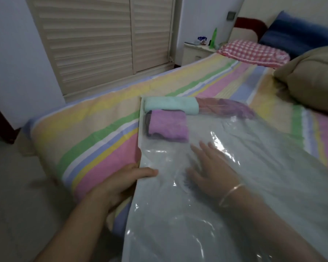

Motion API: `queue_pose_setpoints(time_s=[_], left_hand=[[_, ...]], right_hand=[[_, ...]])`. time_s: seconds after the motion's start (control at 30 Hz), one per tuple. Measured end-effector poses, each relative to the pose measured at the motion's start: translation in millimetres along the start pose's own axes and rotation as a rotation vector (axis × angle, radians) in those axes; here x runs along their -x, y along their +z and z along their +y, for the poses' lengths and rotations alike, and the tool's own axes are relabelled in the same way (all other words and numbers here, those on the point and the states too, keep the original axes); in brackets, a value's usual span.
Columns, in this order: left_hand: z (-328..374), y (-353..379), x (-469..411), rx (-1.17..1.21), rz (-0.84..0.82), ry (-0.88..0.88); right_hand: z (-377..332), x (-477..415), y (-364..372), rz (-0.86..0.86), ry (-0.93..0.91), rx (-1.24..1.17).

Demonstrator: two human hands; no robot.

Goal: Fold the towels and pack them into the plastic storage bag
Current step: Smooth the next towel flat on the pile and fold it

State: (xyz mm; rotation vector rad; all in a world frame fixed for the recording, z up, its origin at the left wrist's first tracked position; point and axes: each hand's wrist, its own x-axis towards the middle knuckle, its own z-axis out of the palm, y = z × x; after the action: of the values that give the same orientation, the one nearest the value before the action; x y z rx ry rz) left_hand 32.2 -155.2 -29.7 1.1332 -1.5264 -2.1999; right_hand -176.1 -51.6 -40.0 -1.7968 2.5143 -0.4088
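A large clear plastic storage bag (244, 167) lies flat on the striped bed. Inside it, at its far left end, sit a folded mint-green towel (170, 105), a folded purple towel (168, 125) and a dark red towel (225, 107). My left hand (121, 183) grips the bag's left edge, thumb on top and fingers underneath. My right hand (210, 167) is inside the bag under the top film, fingers straight and spread, just short of the purple towel. A thin bangle is on that wrist.
The bed (95, 140) has a pastel striped sheet and its near left corner is beside my left hand. A beige quilt (311, 82), a red checked pillow (254, 52) and a blue pillow (295, 33) lie at the head. A nightstand (195, 51) and louvred doors (102, 40) stand beyond.
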Motion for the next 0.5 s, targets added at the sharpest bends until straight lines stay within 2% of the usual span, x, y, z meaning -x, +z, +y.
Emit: queue_pose_setpoints(time_s=[0.07, 0.13, 0.2, 0.27, 0.3, 0.37, 0.4, 0.43, 0.47, 0.5], left_hand=[[4, -5, 5, -0.067, 0.075, -0.025], [11, -20, 3, -0.166, 0.236, 0.061], [25, -36, -5, -0.507, 0.515, 0.133], [44, -33, 1, -0.932, 0.794, 0.059], [49, -26, 4, -1.053, 0.863, 0.032], [51, 6, 11, -1.187, 0.89, 0.099], [46, 26, 12, -1.243, 0.856, 0.191], [38, 51, 15, -1.283, 0.791, 0.295], [28, 78, 18, -1.299, 0.706, 0.395], [16, 109, 24, -1.295, 0.6, 0.488]], right_hand=[[13, 38, -13, 0.031, -0.013, 0.08], [17, 69, -25, 0.046, -0.059, 0.148], [19, 92, -28, -0.065, -0.028, 0.114], [20, 112, -29, -0.138, 0.017, 0.07], [19, 120, -27, -0.144, -0.014, 0.099], [18, 138, -28, -0.161, -0.041, 0.093], [10, 145, -24, -0.079, -0.064, 0.047], [-1, 153, -26, -0.067, -0.037, -0.042], [-8, 163, -28, -0.035, 0.04, -0.139], [-11, 177, -33, 0.012, 0.197, -0.291]])
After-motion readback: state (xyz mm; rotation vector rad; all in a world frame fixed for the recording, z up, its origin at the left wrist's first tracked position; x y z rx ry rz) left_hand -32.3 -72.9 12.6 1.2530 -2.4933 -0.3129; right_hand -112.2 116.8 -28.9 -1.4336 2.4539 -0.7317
